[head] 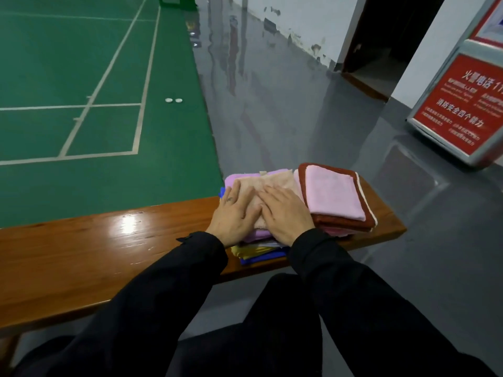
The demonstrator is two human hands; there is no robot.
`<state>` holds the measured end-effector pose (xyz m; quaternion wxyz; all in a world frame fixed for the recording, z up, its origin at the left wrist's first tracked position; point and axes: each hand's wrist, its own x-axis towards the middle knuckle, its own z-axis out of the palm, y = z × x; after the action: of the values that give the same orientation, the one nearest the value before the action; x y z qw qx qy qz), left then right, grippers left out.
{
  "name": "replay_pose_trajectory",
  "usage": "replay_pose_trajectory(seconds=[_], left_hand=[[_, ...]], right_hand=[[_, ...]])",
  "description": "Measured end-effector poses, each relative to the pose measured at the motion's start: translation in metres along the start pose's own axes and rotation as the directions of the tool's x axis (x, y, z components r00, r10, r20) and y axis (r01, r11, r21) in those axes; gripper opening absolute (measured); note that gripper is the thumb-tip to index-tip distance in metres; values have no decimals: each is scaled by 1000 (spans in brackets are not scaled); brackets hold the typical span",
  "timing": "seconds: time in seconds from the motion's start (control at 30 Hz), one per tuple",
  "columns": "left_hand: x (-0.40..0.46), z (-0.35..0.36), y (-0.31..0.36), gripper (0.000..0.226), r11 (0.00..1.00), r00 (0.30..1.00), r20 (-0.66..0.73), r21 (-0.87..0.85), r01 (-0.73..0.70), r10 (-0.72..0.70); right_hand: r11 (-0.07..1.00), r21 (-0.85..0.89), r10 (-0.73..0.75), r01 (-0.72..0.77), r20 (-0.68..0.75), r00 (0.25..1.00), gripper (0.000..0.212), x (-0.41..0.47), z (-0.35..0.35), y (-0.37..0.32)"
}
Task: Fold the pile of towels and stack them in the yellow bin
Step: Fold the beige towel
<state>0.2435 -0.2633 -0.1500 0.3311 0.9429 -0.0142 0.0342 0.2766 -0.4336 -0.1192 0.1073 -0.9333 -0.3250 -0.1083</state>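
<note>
hands, left (235, 213) and right (285, 214), press flat on the beige towel (268, 183); uneven pressure could topple the stack (261, 250) off the bench (109, 248).

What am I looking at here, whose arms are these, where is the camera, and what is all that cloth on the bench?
There is no machine here: a person in black sleeves wears a camera on the head, so this one picture looks forward and down at their own arms. The left hand and the right hand lie flat, fingers straight, pressing a beige towel on top of a stack of coloured towels. Nothing is gripped. Beside it, to the right, sits a second stack with a folded pink towel over a dark red one. Both stacks rest on a wooden bench next to a green sports court. No yellow bin shows in this view.
</note>
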Motion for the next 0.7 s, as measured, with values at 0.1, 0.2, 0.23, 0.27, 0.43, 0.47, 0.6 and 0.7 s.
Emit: replay_pose_trajectory(seconds=[0.1,0.2,0.23,0.27,0.43,0.47,0.6,0.7], left_hand=[[-6,-7,13,103,926,952,-96,-279,254,-290],[2,-2,6,122,574,837,126,-673,467,-533],[5,0,2,124,378,790,278,-760,529,-546],[5,3,-1,121,220,753,413,-784,580,-512],[14,8,-12,117,208,720,489,-738,642,-492],[18,14,-20,126,211,706,477,-730,650,-523],[46,50,-57,134,190,664,517,-694,695,-539],[30,34,-34,113,168,692,574,-704,690,-438]], right_hand=[[1000,-1,4,-4,-45,999,57,-7,-4,-5],[912,372,271,-172,-233,934,40,-35,-16,-24],[782,573,459,-246,-261,849,28,-48,-21,-33],[614,730,623,-300,-214,753,18,-59,-26,-41],[121,891,825,-437,155,543,25,-79,-14,-49],[78,894,831,-441,186,524,31,-77,-11,-50],[-1,902,844,-432,233,483,40,-69,-3,-52],[-57,918,840,-392,256,479,37,-70,-2,-49]])
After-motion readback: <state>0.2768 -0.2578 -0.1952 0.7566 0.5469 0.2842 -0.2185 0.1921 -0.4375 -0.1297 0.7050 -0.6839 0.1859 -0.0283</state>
